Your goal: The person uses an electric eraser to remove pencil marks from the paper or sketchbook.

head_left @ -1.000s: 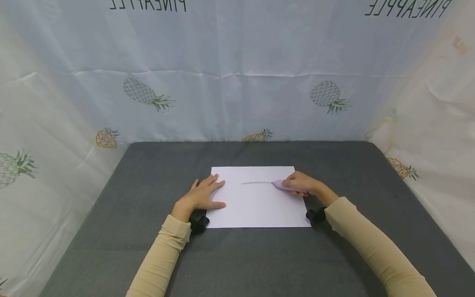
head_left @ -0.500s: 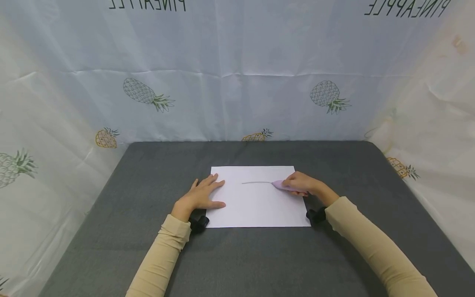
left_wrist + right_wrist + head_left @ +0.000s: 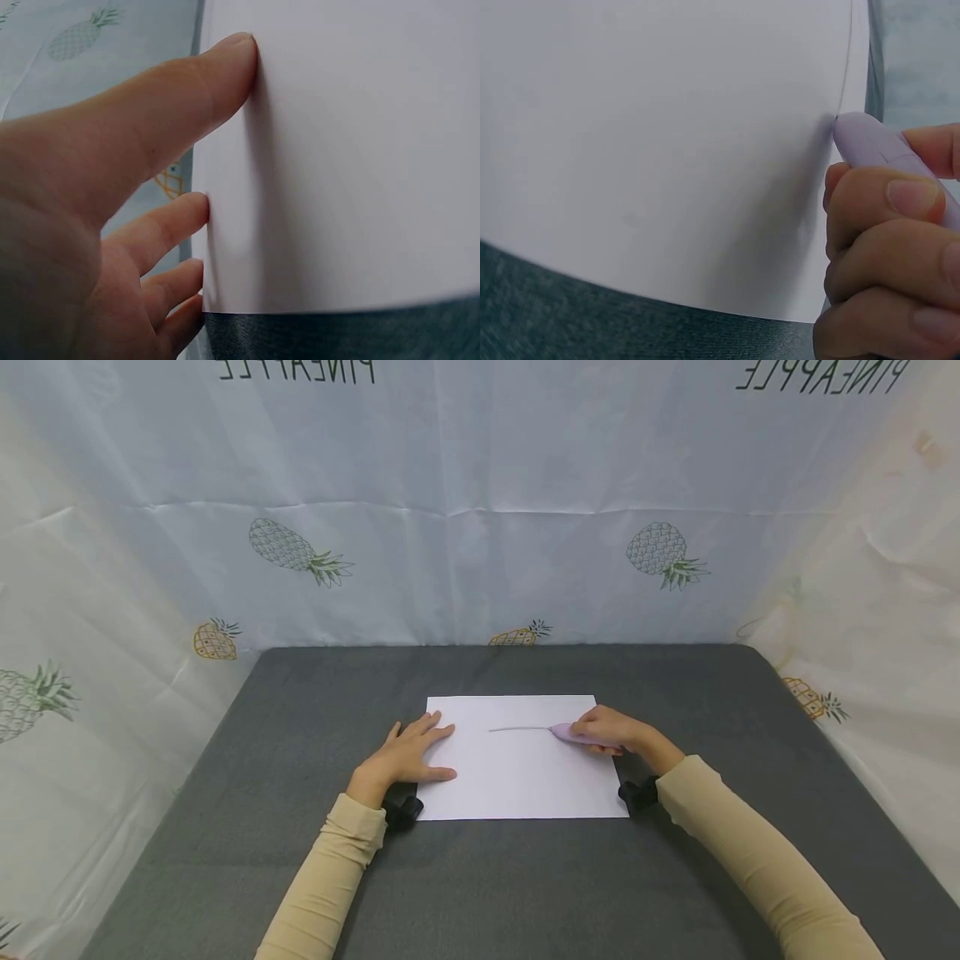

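A sheet of white paper [image 3: 525, 789] lies on the grey tabletop. My left hand [image 3: 408, 753] rests on its left side, fingers spread; the thumb [image 3: 232, 71] and fingertips touch the sheet in the left wrist view. My right hand [image 3: 609, 728] grips a smooth lavender tool [image 3: 877, 144] with a rounded, tapered body, held low over the paper's right half. Its small dark tip meets the sheet at the end of a thin grey line [image 3: 517, 728], which runs leftward across the upper part. The palm hides the tool's back end.
Dark grey cloth covers the table [image 3: 480, 885]. A pale curtain [image 3: 480, 552] with printed pineapples hangs along the back and sides. Black wrist straps [image 3: 402, 812] sit by both hands, close to the paper's lower corners.
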A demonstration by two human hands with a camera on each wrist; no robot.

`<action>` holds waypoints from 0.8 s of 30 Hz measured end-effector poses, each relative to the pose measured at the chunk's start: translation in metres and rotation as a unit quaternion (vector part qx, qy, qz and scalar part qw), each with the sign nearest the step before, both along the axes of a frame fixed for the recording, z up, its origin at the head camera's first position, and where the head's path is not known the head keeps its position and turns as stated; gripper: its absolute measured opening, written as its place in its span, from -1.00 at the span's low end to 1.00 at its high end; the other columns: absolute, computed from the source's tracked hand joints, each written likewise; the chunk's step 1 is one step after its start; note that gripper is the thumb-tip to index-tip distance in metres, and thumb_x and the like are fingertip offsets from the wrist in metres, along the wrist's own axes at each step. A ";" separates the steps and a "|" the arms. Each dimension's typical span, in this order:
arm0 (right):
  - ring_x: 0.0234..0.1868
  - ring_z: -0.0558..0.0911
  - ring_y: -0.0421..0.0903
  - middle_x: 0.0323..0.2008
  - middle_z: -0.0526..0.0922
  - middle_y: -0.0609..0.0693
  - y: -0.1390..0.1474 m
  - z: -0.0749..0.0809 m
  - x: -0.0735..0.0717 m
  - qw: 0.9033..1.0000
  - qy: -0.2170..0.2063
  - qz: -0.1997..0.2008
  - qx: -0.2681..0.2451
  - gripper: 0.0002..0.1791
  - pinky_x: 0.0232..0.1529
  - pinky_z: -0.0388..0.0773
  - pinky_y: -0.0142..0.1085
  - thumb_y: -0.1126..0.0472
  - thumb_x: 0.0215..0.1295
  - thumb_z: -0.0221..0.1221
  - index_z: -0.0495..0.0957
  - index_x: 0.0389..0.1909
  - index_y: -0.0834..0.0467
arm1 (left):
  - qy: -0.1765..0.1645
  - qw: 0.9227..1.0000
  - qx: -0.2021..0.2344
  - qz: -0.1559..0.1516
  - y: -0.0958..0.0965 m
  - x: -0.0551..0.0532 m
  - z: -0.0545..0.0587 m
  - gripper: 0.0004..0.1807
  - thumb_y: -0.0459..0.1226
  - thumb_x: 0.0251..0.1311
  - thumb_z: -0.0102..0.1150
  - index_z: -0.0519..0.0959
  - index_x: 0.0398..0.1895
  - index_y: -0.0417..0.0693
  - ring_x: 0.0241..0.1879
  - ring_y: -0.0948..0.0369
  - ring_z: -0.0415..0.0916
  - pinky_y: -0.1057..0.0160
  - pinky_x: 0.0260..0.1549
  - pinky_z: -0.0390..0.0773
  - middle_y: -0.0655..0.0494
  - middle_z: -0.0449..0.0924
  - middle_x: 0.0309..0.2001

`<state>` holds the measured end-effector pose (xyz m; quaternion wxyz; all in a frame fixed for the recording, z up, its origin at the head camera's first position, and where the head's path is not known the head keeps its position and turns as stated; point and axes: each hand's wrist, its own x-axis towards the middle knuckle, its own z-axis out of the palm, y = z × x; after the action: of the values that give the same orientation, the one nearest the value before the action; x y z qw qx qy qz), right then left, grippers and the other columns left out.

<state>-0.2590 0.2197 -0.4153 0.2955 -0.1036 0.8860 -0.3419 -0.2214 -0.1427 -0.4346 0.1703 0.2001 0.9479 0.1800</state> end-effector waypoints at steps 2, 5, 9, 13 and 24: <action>-0.81 0.23 -0.29 -0.77 0.34 -0.14 0.000 0.000 -0.001 1.000 -0.001 -0.001 0.001 -0.63 -0.75 0.24 -0.48 0.09 0.40 -0.04 0.58 -0.24 0.32 | 0.000 1.000 0.002 0.000 0.000 0.000 0.000 -0.11 0.13 0.12 0.24 0.16 0.48 0.09 0.58 -0.04 -0.18 -0.34 0.45 -0.27 -0.06 -0.11 0.57; -0.82 0.23 -0.29 -0.77 0.34 -0.14 -0.001 0.000 -0.001 1.000 -0.004 -0.004 0.003 -0.63 -0.75 0.23 -0.48 0.09 0.40 -0.04 0.58 -0.24 0.32 | 0.000 1.000 0.004 0.001 -0.001 0.001 0.001 -0.11 0.13 0.13 0.24 0.16 0.49 0.09 0.58 -0.04 -0.18 -0.33 0.45 -0.27 -0.06 -0.11 0.57; -0.82 0.22 -0.29 -0.77 0.34 -0.14 -0.002 0.000 -0.002 1.000 -0.009 -0.006 0.003 -0.64 -0.76 0.23 -0.48 0.09 0.40 -0.04 0.57 -0.21 0.32 | 0.003 1.000 0.001 0.002 -0.001 0.000 0.000 -0.11 0.14 0.12 0.24 0.16 0.48 0.08 0.57 -0.05 -0.16 -0.34 0.45 -0.26 -0.06 -0.10 0.57; -0.83 0.22 -0.30 -0.77 0.34 -0.13 -0.002 0.000 -0.002 1.000 -0.012 -0.003 0.004 -0.64 -0.76 0.23 -0.48 0.09 0.40 -0.03 0.57 -0.18 0.32 | 0.003 1.000 -0.001 0.003 -0.001 0.000 0.000 -0.11 0.14 0.12 0.24 0.16 0.48 0.09 0.57 -0.05 -0.16 -0.34 0.45 -0.26 -0.06 -0.11 0.57; -0.83 0.22 -0.30 -0.77 0.34 -0.14 -0.001 0.000 -0.003 1.000 -0.006 -0.010 0.010 -0.64 -0.75 0.22 -0.48 0.09 0.40 -0.03 0.58 -0.21 0.30 | 0.002 1.000 0.000 0.004 -0.001 0.000 0.000 -0.11 0.14 0.12 0.24 0.16 0.48 0.10 0.57 -0.05 -0.17 -0.34 0.45 -0.27 -0.06 -0.11 0.57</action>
<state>-0.2618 0.2191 -0.4153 0.2985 -0.0900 0.8887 -0.3362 -0.2213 -0.1433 -0.4347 0.1675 0.1965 0.9491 0.1803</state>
